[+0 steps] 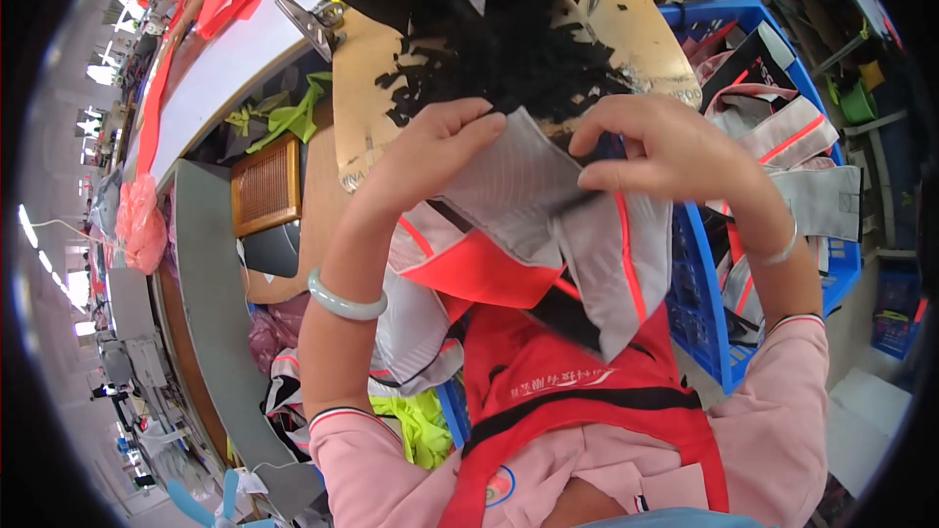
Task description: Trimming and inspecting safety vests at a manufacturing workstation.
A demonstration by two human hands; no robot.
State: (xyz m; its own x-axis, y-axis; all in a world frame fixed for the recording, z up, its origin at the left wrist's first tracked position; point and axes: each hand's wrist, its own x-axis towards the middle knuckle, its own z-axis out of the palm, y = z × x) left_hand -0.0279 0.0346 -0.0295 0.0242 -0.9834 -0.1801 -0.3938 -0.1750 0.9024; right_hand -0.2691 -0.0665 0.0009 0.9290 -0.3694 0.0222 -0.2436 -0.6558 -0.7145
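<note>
- My left hand (445, 145) pinched the grey fabric (514, 186), which hung below my grip, underside hidden;
- my right hand (673, 149) curled beside it; I couldn't tell whether it held;
- beyond, black scraps (518, 49) blurred together.

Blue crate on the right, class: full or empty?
Full, as far as shows: grey fabric pieces heap up in the blue crate, some overhanging its rim.

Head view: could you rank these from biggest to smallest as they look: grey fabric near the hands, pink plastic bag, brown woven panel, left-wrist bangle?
1. Grey fabric
2. Pink plastic bag and brown woven panel: too alike to rank
3. Left-wrist bangle
</note>
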